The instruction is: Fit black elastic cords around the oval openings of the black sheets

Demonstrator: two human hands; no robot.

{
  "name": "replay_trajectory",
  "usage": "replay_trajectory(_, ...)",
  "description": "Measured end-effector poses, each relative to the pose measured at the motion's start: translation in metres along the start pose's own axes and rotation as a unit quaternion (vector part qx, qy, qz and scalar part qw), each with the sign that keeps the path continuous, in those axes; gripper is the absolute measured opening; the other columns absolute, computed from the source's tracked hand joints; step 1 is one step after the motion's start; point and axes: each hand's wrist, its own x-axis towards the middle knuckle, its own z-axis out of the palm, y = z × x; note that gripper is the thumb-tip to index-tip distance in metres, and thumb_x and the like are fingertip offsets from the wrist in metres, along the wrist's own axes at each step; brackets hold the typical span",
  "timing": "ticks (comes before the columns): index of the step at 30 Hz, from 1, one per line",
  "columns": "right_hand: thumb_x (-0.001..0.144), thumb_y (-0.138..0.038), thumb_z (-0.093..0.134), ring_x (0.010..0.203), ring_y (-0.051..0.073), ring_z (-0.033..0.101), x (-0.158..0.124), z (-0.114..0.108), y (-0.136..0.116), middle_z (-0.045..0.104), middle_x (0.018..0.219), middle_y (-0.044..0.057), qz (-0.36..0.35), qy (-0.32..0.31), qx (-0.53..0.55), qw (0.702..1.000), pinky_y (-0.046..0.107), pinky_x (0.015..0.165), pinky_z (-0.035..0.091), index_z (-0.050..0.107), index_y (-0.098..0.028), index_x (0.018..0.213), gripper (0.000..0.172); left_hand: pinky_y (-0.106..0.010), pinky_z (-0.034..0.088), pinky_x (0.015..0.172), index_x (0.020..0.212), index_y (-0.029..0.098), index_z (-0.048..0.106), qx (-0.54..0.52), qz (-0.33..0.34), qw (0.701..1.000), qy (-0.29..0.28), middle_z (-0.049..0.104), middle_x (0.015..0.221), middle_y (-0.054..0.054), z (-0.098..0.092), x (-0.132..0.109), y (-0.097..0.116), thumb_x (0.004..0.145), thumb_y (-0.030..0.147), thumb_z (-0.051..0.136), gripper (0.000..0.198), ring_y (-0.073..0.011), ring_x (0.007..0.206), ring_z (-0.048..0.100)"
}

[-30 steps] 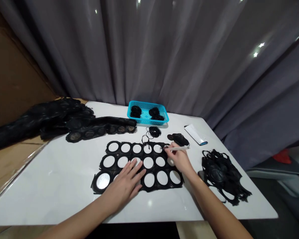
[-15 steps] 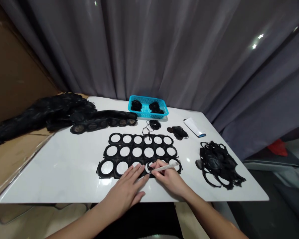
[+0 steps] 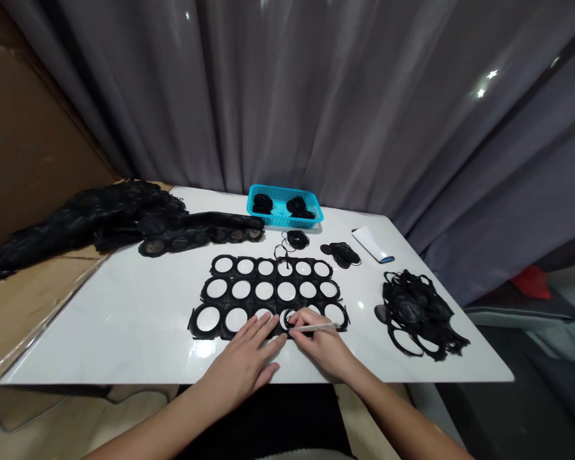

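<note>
A black sheet [image 3: 229,289] with rows of round holes lies flat on the white table. My left hand [image 3: 252,348] rests on its front edge, fingers stretched out and holding nothing. My right hand [image 3: 323,342] is closed round a slim pale pen-like tool [image 3: 314,328], whose exact kind I cannot make out. The tool's tip end points left, at a hole in the front row beside my left fingertips. A thin black curl of material [image 3: 290,314] shows at that hole, close to my right fingers.
A blue basket [image 3: 285,222] with black bundles stands at the back. Left lies a heap of black sheets [image 3: 119,214], partly on cardboard [image 3: 52,306]. Rightward are black discs [image 3: 344,253], a white-and-blue packet [image 3: 374,245] and black scraps [image 3: 412,310]. Black cord [image 3: 298,239] lies behind the sheet.
The pale tool in my right hand has tilted closer to level. My left hand stays nearly in place on the sheet. The whole view has shifted slightly.
</note>
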Motion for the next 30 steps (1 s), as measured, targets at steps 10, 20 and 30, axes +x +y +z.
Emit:
replay_trajectory(10, 0.095, -0.021, 0.044, 0.092, 0.029, 0.054, 0.028, -0.036, 0.023, 0.062, 0.095, 0.011, -0.052, 0.188, -0.16, 0.968, 0.045, 0.085, 0.043, 0.059, -0.024, 0.094, 0.015, -0.056, 0.037, 0.114, 0.141, 0.027, 0.052, 0.002, -0.001, 1.0, -0.006, 0.04, 0.157, -0.008, -0.001, -0.001, 0.0, 0.096, 0.026, 0.057, 0.045, -0.0361, 0.148, 0.028)
replay_trajectory(20, 0.087, -0.045, 0.063, 0.062, 0.016, 0.063, 0.058, -0.028, 0.006, 0.069, 0.09, 0.004, 0.127, 0.096, 0.165, 0.973, 0.029, 0.059, 0.047, 0.053, -0.021, 0.083, 0.026, -0.049, 0.041, 0.114, 0.15, 0.02, 0.042, 0.015, -0.018, 0.999, 0.049, 0.043, 0.154, -0.013, -0.009, -0.02, 0.001, 0.099, 0.026, 0.054, 0.052, -0.0312, 0.142, 0.04)
replay_trajectory(30, 0.087, -0.04, 0.067, 0.08, 0.017, 0.063, 0.034, 0.022, -0.013, 0.067, 0.083, 0.001, 0.143, -0.045, 0.271, 0.951, 0.03, 0.077, 0.047, 0.056, -0.02, 0.085, 0.022, -0.048, 0.047, 0.109, 0.138, 0.011, 0.052, 0.091, -0.026, 0.994, 0.061, 0.052, 0.146, -0.018, -0.01, -0.041, -0.005, 0.099, 0.025, 0.052, 0.041, -0.0322, 0.137, 0.048)
